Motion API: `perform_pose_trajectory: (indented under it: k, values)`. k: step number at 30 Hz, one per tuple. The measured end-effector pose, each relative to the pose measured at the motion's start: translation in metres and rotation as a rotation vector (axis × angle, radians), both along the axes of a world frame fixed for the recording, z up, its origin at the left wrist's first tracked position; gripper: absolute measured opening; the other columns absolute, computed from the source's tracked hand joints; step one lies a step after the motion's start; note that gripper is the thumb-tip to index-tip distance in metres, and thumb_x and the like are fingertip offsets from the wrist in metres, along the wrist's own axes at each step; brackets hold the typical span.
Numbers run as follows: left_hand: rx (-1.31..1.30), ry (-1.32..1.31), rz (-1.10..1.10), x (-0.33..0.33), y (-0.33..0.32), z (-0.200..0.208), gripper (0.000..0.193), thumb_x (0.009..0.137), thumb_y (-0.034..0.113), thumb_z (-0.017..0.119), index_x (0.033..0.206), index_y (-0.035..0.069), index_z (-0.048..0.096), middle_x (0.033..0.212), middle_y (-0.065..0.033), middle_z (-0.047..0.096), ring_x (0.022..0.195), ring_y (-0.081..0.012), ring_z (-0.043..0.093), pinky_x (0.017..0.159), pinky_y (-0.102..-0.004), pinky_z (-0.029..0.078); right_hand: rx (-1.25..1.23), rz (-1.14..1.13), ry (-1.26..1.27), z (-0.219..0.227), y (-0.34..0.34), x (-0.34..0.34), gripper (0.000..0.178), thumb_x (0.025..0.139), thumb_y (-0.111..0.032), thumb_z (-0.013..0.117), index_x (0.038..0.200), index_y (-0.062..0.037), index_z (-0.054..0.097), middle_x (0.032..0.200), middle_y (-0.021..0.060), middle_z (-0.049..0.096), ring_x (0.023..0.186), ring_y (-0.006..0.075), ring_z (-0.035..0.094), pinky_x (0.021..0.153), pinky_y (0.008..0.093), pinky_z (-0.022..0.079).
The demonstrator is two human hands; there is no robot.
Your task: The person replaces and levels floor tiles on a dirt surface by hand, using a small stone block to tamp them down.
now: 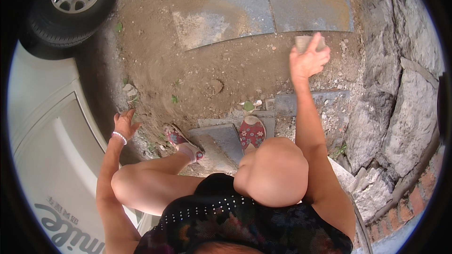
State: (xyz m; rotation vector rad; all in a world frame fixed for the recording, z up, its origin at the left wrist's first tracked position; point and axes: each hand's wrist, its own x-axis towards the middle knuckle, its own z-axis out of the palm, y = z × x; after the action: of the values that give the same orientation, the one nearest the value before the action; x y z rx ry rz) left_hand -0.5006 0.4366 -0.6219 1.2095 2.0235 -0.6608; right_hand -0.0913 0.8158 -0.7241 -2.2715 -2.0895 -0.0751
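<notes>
My right hand [308, 59] is raised out in front and grips a small flat grey stone piece [305, 42] above the dirt ground. My left hand [125, 123] hangs open at the left, fingers spread, with a bead bracelet on the wrist, close to the side of a white car [52, 141]. It holds nothing. My knees are bent, and my feet in red patterned slippers [252, 131] stand on flat grey slabs [225, 137].
A car wheel [73, 2] is at the top left. Large grey paving slabs [263, 4] lie on the dirt ahead. A rough stone wall [400, 94] runs along the right, with bricks [414, 197] at its foot. Small stones and weeds dot the soil.
</notes>
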Motion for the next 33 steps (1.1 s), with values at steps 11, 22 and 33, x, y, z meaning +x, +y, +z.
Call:
perform_pose_trajectory:
  k: [11, 22, 33]
  values:
    - [0.149, 0.065, 0.149, 0.053, -0.044, 0.076, 0.054, 0.074, 0.022, 0.069, 0.121, 0.005, 0.048, 0.114, -0.0172, 0.056, 0.11, -0.0318, 0.05, 0.104, -0.05, 0.024, -0.196, 0.573, 0.406, -0.002, -0.094, -0.074, 0.092, 0.06, -0.026, 0.077, 0.139, -0.0227, 0.029, 0.127, 0.0258, 0.028, 0.118, 0.0444, 0.031, 0.087, 0.0531, 0.04]
    - [0.228, -0.179, 0.562, 0.058, -0.131, -0.056, 0.06, 0.079, 0.037, 0.064, 0.126, 0.005, 0.046, 0.105, -0.0233, 0.059, 0.104, -0.0358, 0.055, 0.096, -0.047, 0.036, -0.578, 1.278, 0.236, 0.047, -0.128, -0.129, 0.085, 0.06, -0.024, 0.076, 0.135, -0.0176, 0.036, 0.128, 0.0244, 0.031, 0.119, 0.0414, 0.033, 0.092, 0.0475, 0.04]
    - [0.491, 0.15, 0.685, 0.01, -0.127, -0.132, 0.092, 0.065, 0.03, 0.077, 0.14, 0.016, 0.026, 0.146, -0.0195, 0.012, 0.132, -0.041, 0.016, 0.102, -0.0553, 0.022, -0.702, 1.331, -0.077, 0.021, -0.169, -0.07, 0.089, 0.056, -0.026, 0.077, 0.135, -0.0179, 0.036, 0.131, 0.0248, 0.028, 0.122, 0.0422, 0.03, 0.094, 0.0497, 0.036]
